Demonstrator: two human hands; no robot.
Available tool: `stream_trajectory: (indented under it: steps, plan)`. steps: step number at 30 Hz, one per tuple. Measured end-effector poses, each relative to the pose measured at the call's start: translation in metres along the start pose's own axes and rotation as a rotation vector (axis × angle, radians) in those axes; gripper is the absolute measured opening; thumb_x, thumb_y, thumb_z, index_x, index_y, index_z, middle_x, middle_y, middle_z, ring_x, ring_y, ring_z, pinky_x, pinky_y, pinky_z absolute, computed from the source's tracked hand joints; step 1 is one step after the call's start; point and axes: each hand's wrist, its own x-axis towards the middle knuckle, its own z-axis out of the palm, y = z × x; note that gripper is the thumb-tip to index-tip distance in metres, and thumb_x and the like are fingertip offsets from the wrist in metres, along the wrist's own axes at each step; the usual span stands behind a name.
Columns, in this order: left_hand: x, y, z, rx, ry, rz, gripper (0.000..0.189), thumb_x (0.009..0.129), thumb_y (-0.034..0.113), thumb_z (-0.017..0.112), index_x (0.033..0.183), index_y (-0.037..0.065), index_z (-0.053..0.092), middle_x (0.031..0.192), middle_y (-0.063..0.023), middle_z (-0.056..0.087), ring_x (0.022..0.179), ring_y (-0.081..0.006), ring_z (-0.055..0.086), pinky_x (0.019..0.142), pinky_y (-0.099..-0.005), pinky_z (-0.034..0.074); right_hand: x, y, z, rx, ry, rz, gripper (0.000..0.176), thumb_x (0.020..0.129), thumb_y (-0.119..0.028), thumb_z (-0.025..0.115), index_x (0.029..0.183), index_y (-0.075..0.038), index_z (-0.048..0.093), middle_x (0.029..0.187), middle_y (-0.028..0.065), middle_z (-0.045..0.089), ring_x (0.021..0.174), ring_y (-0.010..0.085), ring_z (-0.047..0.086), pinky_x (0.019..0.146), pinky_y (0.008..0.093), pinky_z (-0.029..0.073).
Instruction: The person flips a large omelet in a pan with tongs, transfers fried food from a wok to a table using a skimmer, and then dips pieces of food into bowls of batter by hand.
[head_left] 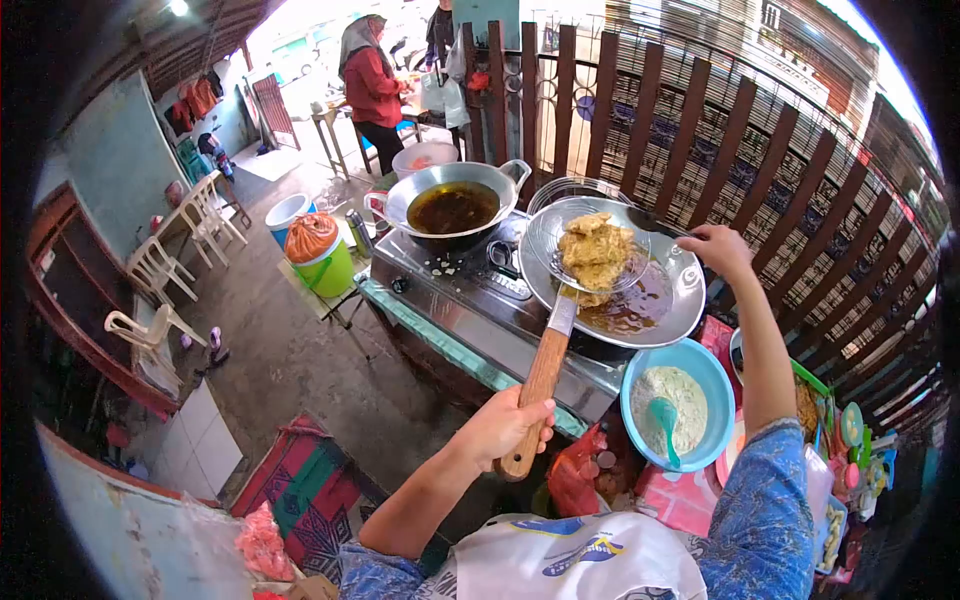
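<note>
"While the left hand (pixel 508 428) is gripping the wooden handle (pixel 547 367) of the skimmer (pixel 564 312), what is it carrying?"

"Fried pieces (pixel 597 250), which are lying heaped above the right-hand wok (pixel 685 300) at the stove's right end. They are hiding part of the mesh and the oil (pixel 652 303) below."

"And the right hand (pixel 718 248)?"

"It is curling beside that wok's far right rim; I cannot tell whether it is holding anything."

"What is standing by the stove's (pixel 450 308) front right corner?"

"A blue basin (pixel 631 412), holding a pale mixture (pixel 690 405) and a teal spoon (pixel 664 420). Beyond it, crowded containers are blurring together, and the bottom edge is cutting off the white apron (pixel 580 560)."
</note>
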Motion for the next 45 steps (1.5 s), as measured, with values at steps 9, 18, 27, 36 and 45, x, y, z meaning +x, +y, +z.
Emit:
stream_trajectory:
  steps: [9,18,27,36,45]
  plan:
    - [0.000,0.033,-0.001,0.025,0.039,0.028,0.012,0.082,0.014,0.048,0.084,0.003,0.043,0.069,-0.0028,0.047,0.058,-0.0107,0.048,0.051,-0.0250,0.044,-0.059,0.038,0.010,-0.280,0.146,-0.271,0.048,0.056,-0.038,0.067,0.097,-0.015,0.058,0.082,0.0079,0.059,0.077,0.0230,0.057,0.069,0.0359,0.041]
    - [0.002,0.054,0.001,0.050,-0.027,0.091,0.014,0.082,0.016,0.049,0.087,0.003,0.044,0.070,-0.0022,0.047,0.059,-0.0099,0.047,0.051,-0.0246,0.043,-0.062,-0.008,0.087,-0.301,0.082,-0.512,0.043,0.057,-0.034,0.067,0.092,-0.013,0.054,0.078,0.0057,0.057,0.072,0.0203,0.057,0.073,0.0352,0.039]
    - [0.007,0.045,-0.003,0.018,-0.036,0.093,0.013,0.082,0.015,0.049,0.087,0.003,0.044,0.070,-0.0021,0.046,0.059,-0.0092,0.047,0.050,-0.0229,0.043,-0.062,0.000,0.070,-0.167,0.114,-0.415,0.036,0.063,-0.037,0.063,0.093,-0.019,0.059,0.077,0.0062,0.061,0.072,0.0207,0.058,0.067,0.0341,0.043]
    - [0.034,0.029,-0.011,0.024,0.075,0.049,0.012,0.081,0.013,0.049,0.084,0.003,0.044,0.068,-0.0026,0.048,0.056,-0.0107,0.048,0.048,-0.0243,0.044,-0.061,0.043,0.001,0.013,-0.038,-0.143,0.041,0.060,-0.044,0.062,0.092,-0.019,0.062,0.077,0.0088,0.061,0.072,0.0252,0.058,0.065,0.0351,0.045]
    - [0.034,0.016,0.000,0.009,0.066,0.024,0.015,0.081,0.015,0.050,0.085,0.003,0.043,0.069,-0.0029,0.047,0.057,-0.0107,0.049,0.049,-0.0253,0.044,-0.019,0.011,0.002,0.667,-0.115,-0.050,0.038,0.067,-0.036,0.063,0.089,-0.005,0.063,0.070,0.0057,0.059,0.065,0.0096,0.052,0.060,0.0243,0.040]
